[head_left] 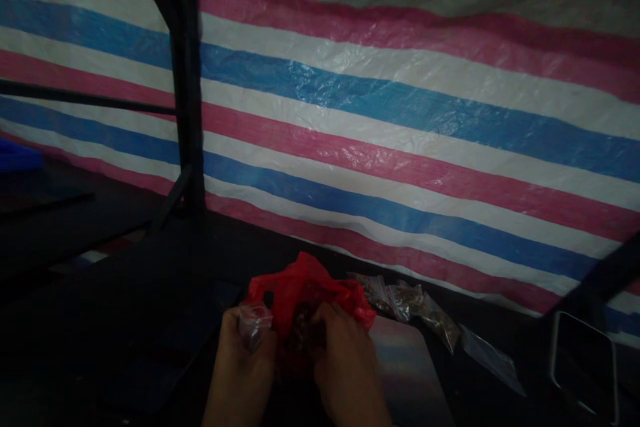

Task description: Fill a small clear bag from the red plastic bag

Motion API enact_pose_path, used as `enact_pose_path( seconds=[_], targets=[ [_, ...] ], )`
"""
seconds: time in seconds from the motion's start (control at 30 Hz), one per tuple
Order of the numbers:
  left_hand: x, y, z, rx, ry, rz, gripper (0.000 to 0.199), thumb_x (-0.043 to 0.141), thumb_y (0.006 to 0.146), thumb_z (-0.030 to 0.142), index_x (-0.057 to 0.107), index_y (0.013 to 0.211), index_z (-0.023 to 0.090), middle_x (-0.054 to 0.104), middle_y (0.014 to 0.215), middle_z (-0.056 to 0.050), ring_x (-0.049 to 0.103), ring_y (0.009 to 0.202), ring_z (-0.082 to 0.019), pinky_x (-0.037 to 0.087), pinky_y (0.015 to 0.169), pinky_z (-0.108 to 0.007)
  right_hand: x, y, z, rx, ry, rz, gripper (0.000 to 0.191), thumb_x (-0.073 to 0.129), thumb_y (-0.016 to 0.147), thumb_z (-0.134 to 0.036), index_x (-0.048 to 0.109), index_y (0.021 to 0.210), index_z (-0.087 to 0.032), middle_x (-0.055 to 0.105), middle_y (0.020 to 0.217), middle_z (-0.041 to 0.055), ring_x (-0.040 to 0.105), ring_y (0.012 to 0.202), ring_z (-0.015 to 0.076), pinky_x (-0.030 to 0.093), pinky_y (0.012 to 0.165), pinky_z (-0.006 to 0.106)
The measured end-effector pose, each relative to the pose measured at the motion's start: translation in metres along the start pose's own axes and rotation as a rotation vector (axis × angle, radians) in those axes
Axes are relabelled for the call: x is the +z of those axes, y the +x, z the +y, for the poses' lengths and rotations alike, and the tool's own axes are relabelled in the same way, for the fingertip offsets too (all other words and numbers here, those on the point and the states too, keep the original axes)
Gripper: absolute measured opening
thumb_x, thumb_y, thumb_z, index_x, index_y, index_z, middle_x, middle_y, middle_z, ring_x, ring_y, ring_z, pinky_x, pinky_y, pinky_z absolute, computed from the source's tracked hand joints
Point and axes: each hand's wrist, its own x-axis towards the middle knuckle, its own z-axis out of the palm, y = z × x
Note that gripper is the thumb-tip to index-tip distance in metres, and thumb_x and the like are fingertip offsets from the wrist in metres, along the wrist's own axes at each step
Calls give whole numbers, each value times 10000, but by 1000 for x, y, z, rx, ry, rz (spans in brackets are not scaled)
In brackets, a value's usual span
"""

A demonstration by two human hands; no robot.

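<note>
red plastic fills the middle of our view: a thin red bag (307, 290) stands bunched on the dark table (150, 320), its mouth gathered up between our hands. our left hand (243, 363) is curled shut around a small clear pouch (253, 322), pinching it by its upper edge so it sits upright and close to the bag's mouth, probably to keep its opening handy. our right hand (345, 363) presses against the bag's right side, fingers bent into the folds where something dark and lumpy (303, 323) shows; whether those fingers have closed on the dark contents or only on the plastic, we cannot tell in this dim light. both hands sit touching the bag, low in the frame and near our body, which keeps the loose plastic from slumping.

just right of the bag a row of small clear packets (413, 303) with brownish contents lies along the foot of the striped tarp (400, 113), and one flat packet (493, 360) lies a little farther right. a pale flat board or sheet (410, 367) rests on the table beside our right hand. a dark metal post (185, 80) rises at the left, and a rounded metal frame (583, 363) sits at the far right edge, well apart from the bag.
</note>
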Motion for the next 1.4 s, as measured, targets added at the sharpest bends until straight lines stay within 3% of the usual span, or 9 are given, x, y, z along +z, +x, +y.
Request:
enact_pose_path(
  seconds=[0.3,0.37,0.5,0.67,0.77,0.93,1.13,1.3,1.4],
  targets=[
    [-7,8,-15,25,-15,-55,498,724,614,478,534,1014,251,677,794,10,682,678,-238,575,593,-369,2,2,9,13,388,-32,340,661,735,-3,760,960,-239,828,1030,12,763,1028,229,504,886,311],
    [-10,12,-18,154,55,-41,446,742,648,504,526,953,261,651,804,-5,660,683,-242,564,605,-384,5,4,13,20,493,-28,320,669,765,-32,759,998,-231,826,1049,22,767,1040,227,519,910,309],
    [-22,20,-27,499,394,37,229,652,769,415,629,926,249,624,957,-84,620,886,-307,559,790,-483,5,6,24,-11,649,-24,325,631,823,-90,744,1105,-204,816,1114,64,765,1076,234,546,959,332],
    [-33,25,-45,637,696,-52,351,551,800,181,705,1103,270,645,1043,-90,583,943,-306,547,829,-455,-16,1,18,-78,732,-29,334,621,836,-138,746,1136,-212,806,1165,60,742,1124,228,533,1020,338],
    [-31,24,-46,649,734,-123,344,508,846,135,713,1089,266,672,1025,-86,587,945,-299,540,824,-431,-23,-5,8,-102,729,-80,381,632,797,-121,762,1134,-242,801,1136,29,732,1086,225,534,988,329],
    [-24,14,-32,605,687,-408,170,559,936,279,726,962,274,719,972,-75,633,934,-296,540,801,-414,-15,-11,2,-129,565,-47,485,613,725,-43,788,1114,-273,774,1118,21,702,1091,238,504,1031,361],
    [-21,11,-34,524,552,-383,258,659,917,398,745,1123,269,703,979,-64,677,884,-274,568,749,-381,-19,-9,-1,-258,534,-3,560,537,660,39,796,1055,-260,705,1151,25,681,1118,187,500,1024,290],
    [-20,12,-37,496,427,-440,178,646,882,302,781,996,281,706,922,-61,670,869,-278,573,771,-389,-28,-14,-6,-334,599,-106,655,489,661,76,813,1099,-288,683,1221,7,672,1174,161,503,1037,249],
    [-18,9,-37,399,340,-467,231,669,888,324,775,1090,294,713,993,-58,689,933,-278,591,818,-390,-31,-18,-8,-340,545,-87,711,446,684,103,810,1142,-301,687,1243,0,672,1183,152,496,1051,247]
  ],
)
